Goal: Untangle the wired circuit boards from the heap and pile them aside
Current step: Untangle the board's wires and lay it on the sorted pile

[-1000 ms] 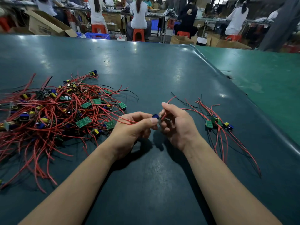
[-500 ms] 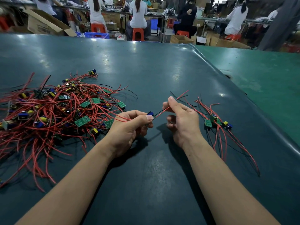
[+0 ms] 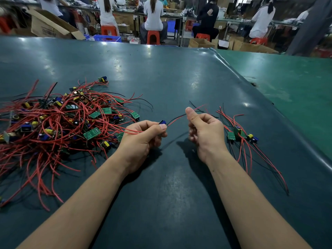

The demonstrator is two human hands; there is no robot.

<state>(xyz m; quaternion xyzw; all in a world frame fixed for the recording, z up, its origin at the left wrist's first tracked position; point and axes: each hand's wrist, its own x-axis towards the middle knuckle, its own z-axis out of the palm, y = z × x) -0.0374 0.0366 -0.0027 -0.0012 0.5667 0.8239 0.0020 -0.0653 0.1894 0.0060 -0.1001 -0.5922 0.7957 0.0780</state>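
Two hands (image 3: 142,139) (image 3: 204,130) on one board's (image 3: 162,122) wires (image 3: 177,119)

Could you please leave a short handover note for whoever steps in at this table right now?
Left hand pinches one circuit board between thumb and fingers. Right hand pinches that board's wires, drawn out between the two hands.
Heap lies on the left of the table, still tangled.
Done: a small sorted pile on the right.
Left: free this board, add it to the pile, then work through the heap.
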